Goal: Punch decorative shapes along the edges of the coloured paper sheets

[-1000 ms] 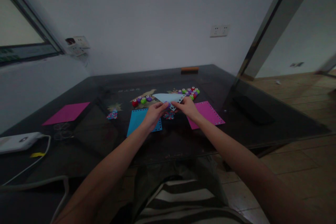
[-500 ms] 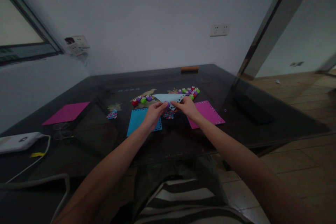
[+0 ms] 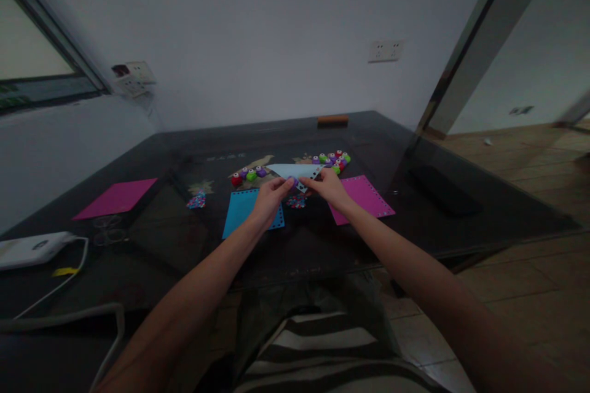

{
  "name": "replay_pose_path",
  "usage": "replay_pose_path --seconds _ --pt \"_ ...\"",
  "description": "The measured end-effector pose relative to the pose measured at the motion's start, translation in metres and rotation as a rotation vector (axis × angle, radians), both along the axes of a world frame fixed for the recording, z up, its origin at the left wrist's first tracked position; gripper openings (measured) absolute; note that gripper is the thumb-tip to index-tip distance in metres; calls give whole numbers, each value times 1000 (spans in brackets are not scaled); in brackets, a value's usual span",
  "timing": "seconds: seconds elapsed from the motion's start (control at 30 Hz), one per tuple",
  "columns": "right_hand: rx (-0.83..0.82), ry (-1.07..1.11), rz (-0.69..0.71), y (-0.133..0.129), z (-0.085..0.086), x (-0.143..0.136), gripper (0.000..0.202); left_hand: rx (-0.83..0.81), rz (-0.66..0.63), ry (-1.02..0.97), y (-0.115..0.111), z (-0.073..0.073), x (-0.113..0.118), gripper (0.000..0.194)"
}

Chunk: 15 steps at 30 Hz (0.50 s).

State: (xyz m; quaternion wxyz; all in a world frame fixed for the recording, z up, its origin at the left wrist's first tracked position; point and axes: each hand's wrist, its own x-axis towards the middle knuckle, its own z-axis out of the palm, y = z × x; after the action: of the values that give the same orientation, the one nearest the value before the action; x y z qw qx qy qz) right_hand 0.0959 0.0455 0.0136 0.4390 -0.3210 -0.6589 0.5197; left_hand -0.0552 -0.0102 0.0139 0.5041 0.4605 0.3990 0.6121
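Note:
A pale sheet of paper is held tilted above the table, with a row of dark holes along its lower edges and a corner pointing toward me. My left hand is closed round a small purple craft punch at that corner; its fingers partly hide the punch. On the other side, my right hand pinches the sheet's hole-lined edge. Under the corner lies a little pile of coloured paper bits. A blue sheet with holes lies below my left hand, and a pink sheet with holes beside my right.
Several red, green and purple punches stand left of the held paper, and more punches to its right. Another pink sheet, confetti, a white device with a cable and a black object lie on the dark table.
The pale paper's near corner has shifted slightly at the purple punch. Both hands stay in nearly the same place with the same hold.

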Motion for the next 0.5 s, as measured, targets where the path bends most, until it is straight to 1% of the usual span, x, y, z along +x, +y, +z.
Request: replay_pose_path --seconds 0.17,0.3,0.4,0.5 --pt "-24 2 -23 -2 2 1 35 17 6 21 0 -1 0 20" --pt "-117 76 -67 -6 6 1 36 26 3 20 -1 -2 1 19" --pt "-184 140 -74 -7 7 0 35 24 -12 34 0 -5 1 18" --pt "-179 159 -85 -7 4 -1 35 21 -35 41 3 -8 0 18"
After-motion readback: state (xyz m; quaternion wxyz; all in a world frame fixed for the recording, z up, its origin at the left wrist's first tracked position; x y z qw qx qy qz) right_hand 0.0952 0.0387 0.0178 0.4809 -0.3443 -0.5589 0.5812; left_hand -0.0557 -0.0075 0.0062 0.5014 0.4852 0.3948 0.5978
